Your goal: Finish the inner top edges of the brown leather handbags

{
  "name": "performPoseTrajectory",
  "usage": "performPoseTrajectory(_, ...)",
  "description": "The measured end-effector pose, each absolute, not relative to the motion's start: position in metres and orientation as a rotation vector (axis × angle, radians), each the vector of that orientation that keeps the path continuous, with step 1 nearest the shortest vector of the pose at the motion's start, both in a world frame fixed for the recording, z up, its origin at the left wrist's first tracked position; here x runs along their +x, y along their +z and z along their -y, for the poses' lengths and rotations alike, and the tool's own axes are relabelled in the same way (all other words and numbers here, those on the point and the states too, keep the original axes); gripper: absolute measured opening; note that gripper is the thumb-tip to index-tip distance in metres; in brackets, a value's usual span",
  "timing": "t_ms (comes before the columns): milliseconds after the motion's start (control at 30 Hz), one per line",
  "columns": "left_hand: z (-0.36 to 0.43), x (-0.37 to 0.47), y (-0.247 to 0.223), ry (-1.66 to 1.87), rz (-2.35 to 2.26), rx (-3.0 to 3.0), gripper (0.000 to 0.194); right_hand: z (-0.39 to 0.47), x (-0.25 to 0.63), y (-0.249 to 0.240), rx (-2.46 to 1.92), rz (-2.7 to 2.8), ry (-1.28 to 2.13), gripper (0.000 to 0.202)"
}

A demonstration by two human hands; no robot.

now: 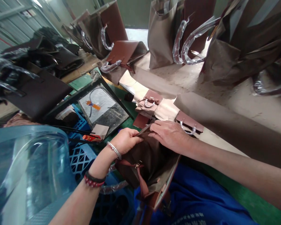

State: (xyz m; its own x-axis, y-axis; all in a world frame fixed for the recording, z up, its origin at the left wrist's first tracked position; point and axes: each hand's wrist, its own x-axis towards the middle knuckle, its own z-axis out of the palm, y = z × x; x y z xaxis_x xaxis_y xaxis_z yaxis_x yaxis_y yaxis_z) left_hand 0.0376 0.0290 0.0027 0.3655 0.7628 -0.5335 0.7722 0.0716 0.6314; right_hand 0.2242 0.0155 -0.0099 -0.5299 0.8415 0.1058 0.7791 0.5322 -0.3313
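A brown handbag lies tilted over my lap with its mouth open, showing a dark fabric lining. My left hand pinches the bag's far edge at the left, thumb over the rim. On the same edge, slightly to the right, my right hand is closed with its fingertips curled over the rim. A reddish-brown strap with a small metal fitting hangs across the near side of the opening. Plastic wrapping covers a handle at the bag's left.
Several brown bags with wrapped handles stand on the workbench, among them a tall bag. Small bags line a lower ledge. Dark bags lie at left. A clear blue container and blue crates sit at my left.
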Motion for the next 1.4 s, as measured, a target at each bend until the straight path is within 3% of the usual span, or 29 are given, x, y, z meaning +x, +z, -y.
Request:
performPoseTrajectory(200, -0.025, 0.039, 0.006, 0.016, -1.369, 1.654, 0.022, -0.023, 0.225, -0.018, -1.335, 2.515, 0.228, 0.022)
performPoseTrajectory(867, -0.016, 0.038, 0.014, 0.037, -1.323, 1.505, 0.023, -0.031, 0.217, -0.008, -1.442, 2.538, 0.348, 0.021)
performPoseTrajectory(1200, -0.012, 0.033, 0.014, 0.007, -1.304, 1.514, 0.023, -0.031, 0.217, -0.014, -1.492, 2.344, 0.293, 0.033)
performPoseTrajectory(1267, -0.010, 0.032, 0.014, 0.007, -1.314, 1.529, 0.023, -0.033, 0.218, -0.014, -1.476, 2.339, 0.351, 0.037)
performPoseTrajectory(1400, -0.006, 0.030, 0.016, 0.020, -1.322, 1.519, 0.024, -0.037, 0.217, -0.011, -1.333, 2.497, 0.699, 0.021)
